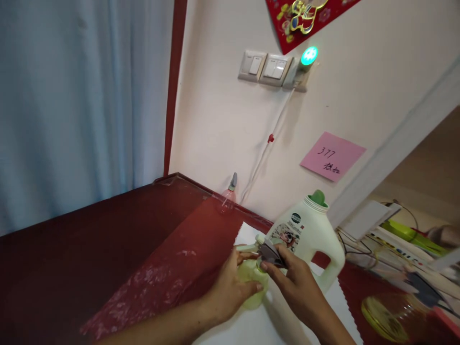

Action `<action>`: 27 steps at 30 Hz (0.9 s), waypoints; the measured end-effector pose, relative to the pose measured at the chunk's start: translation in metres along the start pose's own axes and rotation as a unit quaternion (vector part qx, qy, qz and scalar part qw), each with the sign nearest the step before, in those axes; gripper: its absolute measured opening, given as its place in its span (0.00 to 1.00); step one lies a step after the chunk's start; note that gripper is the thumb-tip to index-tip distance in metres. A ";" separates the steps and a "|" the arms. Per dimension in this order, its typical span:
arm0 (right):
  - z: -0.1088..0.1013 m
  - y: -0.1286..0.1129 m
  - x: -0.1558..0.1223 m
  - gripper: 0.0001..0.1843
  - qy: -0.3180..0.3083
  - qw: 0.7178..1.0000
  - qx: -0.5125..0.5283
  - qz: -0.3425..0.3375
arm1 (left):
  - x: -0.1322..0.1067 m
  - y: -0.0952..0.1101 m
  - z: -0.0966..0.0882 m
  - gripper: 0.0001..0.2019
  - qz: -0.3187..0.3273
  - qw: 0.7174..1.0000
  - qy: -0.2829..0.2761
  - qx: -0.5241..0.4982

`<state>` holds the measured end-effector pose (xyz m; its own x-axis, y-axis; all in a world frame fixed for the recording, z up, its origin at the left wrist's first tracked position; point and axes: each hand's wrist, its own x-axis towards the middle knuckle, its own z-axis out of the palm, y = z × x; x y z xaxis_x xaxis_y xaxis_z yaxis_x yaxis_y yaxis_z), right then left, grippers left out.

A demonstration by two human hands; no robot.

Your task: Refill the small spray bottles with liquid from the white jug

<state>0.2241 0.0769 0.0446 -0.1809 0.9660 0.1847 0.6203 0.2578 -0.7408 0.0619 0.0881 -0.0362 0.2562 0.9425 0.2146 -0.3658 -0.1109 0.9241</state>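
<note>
Pink sticky note (332,156) on wall (215,105): handwritten "377", scrawled Chinese characters below, can't make them out. White plastic jug (305,239) label: round dark logo, print too small to read.

A home room: a blue curtain (79,105), wall switches (264,68), a red hanging (305,19).

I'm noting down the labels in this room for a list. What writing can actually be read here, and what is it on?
"377" on the pink sticky note.
Two handwritten characters below it: too blurred to read with certainty.
White bottle label: dark round logo, print too small to read.
Red wall hanging: gold sign, cut off, unreadable.
</note>
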 end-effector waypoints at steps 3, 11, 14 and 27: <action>-0.002 -0.003 0.002 0.15 -0.006 0.999 -0.039 0.003 | -0.002 0.001 0.001 0.26 -0.019 0.999 0.012 0.033; 0.001 0.000 0.006 0.19 0.014 0.991 -0.130 0.024 | -0.003 0.003 0.007 0.25 -0.033 0.999 0.024 0.023; 0.006 0.005 0.004 0.21 0.032 0.989 -0.145 0.028 | -0.003 0.006 0.012 0.25 -0.020 0.997 0.053 0.053; -0.003 -0.009 -0.003 0.28 0.030 0.973 -0.216 0.078 | 0.001 0.017 0.017 0.10 0.051 0.977 0.068 0.197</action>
<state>0.2212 0.0713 0.0530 -0.0217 0.9901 0.1384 0.9015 0.0792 -0.4254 0.0710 0.0819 -0.0152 0.1049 0.9503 0.2932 -0.0027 -0.2946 0.9556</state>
